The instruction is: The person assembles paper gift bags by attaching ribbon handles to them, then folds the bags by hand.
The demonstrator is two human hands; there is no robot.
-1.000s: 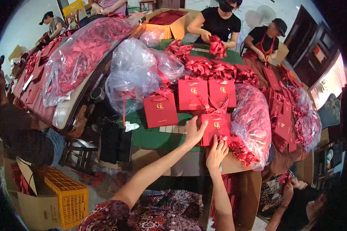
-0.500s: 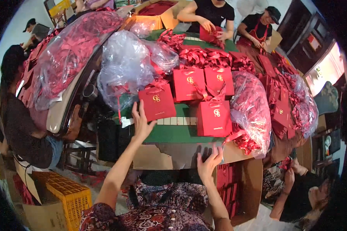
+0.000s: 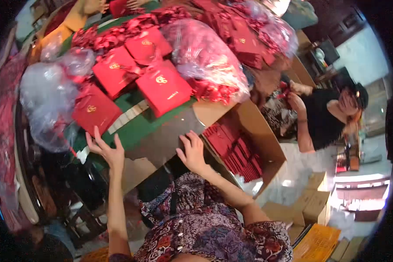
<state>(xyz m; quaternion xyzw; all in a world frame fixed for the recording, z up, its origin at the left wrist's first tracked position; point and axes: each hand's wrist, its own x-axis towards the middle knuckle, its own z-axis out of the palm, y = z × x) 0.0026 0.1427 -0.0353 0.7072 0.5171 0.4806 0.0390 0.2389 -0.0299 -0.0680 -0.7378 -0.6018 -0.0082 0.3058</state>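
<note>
View's swung right since: left hand (image 3: 109,153) spread, perhaps touching the leftmost red bag (image 3: 97,108) toward the counter's (image 3: 137,137) left edge; right hand (image 3: 193,153) spread, empty. I'd hold the bag's sides: probably light, creasable card.

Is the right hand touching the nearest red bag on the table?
Apart: the head view shows a strip of tabletop between the right hand and the red bag.
</note>
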